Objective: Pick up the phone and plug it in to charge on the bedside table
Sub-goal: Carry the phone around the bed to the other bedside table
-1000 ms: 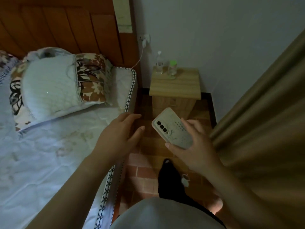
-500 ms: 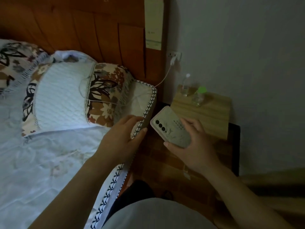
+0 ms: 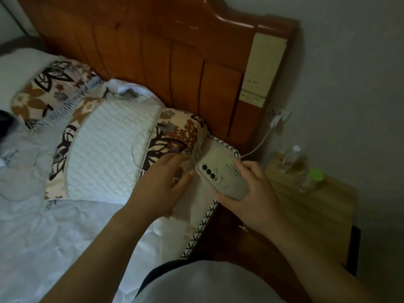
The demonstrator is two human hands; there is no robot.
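Gripping the phone (image 3: 222, 172) back-up in my right hand (image 3: 251, 193) over the bed's (image 3: 43, 237) right edge, I hold my left hand (image 3: 164, 184) spread beside the pillow (image 3: 109, 156), fingers loose; bedside table (image 3: 323, 206) lies right.

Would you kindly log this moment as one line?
right hand: holds phone | left hand: open, reaching at pillow edge | cable: unplugged from phone

Your left hand (image 3: 162, 184) and right hand (image 3: 251, 197) are bare, with both forearms uncovered to the frame edge. No rings or watch show. You wear a pale grey top (image 3: 207, 283) over a dark garment (image 3: 166, 270).
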